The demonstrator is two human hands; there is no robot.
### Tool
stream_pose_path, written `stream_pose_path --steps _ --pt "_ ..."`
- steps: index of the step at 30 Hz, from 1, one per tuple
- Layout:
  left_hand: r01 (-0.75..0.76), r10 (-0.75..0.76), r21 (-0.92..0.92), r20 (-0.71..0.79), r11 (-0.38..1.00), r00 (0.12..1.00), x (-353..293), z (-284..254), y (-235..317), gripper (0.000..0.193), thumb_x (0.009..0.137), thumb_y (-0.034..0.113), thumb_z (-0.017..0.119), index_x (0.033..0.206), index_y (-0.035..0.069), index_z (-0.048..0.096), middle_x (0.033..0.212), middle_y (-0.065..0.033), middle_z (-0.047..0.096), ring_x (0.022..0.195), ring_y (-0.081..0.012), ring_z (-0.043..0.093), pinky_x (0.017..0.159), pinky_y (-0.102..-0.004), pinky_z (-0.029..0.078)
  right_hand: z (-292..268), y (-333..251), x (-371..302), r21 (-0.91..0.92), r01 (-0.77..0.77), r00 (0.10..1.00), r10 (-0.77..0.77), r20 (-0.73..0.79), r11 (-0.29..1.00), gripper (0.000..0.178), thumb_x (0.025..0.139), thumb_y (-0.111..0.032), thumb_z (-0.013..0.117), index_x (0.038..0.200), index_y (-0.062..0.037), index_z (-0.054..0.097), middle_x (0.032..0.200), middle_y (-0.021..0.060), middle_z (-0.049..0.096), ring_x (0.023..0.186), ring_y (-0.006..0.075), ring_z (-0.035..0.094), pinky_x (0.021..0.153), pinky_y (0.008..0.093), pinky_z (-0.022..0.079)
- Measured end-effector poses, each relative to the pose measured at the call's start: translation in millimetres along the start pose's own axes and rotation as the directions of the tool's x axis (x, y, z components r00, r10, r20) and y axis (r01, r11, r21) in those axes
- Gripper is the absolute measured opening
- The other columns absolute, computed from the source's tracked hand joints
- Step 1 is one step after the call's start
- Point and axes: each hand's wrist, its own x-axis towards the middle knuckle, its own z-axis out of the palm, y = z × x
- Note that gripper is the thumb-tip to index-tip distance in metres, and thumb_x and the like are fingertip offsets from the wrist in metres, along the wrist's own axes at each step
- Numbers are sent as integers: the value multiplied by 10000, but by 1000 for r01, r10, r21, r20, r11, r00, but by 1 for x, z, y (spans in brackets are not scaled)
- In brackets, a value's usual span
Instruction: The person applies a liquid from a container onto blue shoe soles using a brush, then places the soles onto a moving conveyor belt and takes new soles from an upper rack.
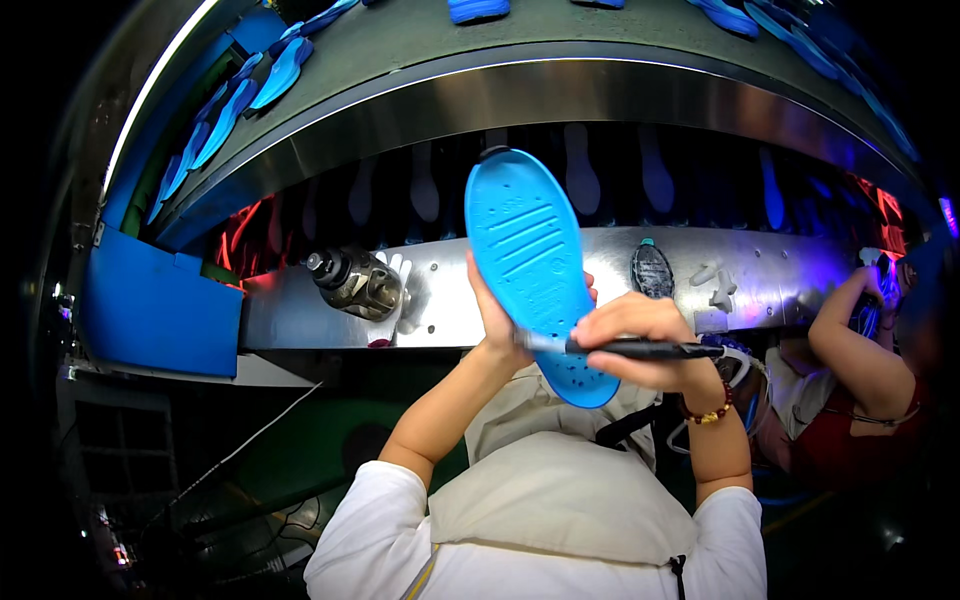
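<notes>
The left hand (490, 316) holds a sole (525, 235) before the bench (450, 300); the right hand (638, 318) holds a tool (680, 350) across its near end. On the bench, a bottle (362, 287) and glove (403, 272) lie left of the sole, small pieces (718, 288) right. Behind, more soles (282, 75) lie on a belt (430, 45).

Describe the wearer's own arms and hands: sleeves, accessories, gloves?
Short white sleeves, forearms bare. Left hand and right hand ungloved. Right wrist wears a dark red beaded bracelet with gold-coloured detail; none visible on the left.
</notes>
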Motion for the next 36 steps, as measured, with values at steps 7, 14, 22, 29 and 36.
stream_pose_path --steps 7,14,22,29,36 --pt "-163 163 -16 -2 987 987 13 6 11 1013 699 840 85 1159 28 479 921 -221 597 795 -333 609 713 -440 515 -6 3 -6 -19 -57 997 56 -48 998 248 672 -68 738 915 -70 687 860 43 677 748 169 570 701 284 469" --pt "-262 265 -43 83 964 961 14 8 29 1004 712 827 174 1236 13 440 1065 -217 559 915 -339 583 838 -467 469 -14 6 -26 118 -204 940 228 -254 972 233 677 23 706 904 -20 676 864 76 674 787 178 595 718 276 479" --pt "-258 255 -5 154 966 954 16 13 40 1012 725 817 182 1270 -9 395 1133 -237 523 998 -347 559 871 -468 460 -12 21 -36 515 -205 940 314 -132 832 207 735 13 663 941 5 658 968 130 641 775 123 591 656 221 481" --pt "-144 155 -83 147 986 977 -6 26 -14 895 787 733 275 1349 37 305 1246 -245 450 1125 -367 486 917 -496 429 25 5 -19 852 -22 767 555 -321 523 195 791 -10 621 977 42 603 962 162 647 833 149 617 748 246 501" --pt "75 -83 38 299 996 951 -4 -7 19 627 839 415 452 1291 -13 380 1183 -191 534 1040 -269 566 903 -388 455 -15 -12 -26 371 -281 959 275 69 885 244 728 21 680 970 6 653 921 127 672 782 150 643 693 239 505"
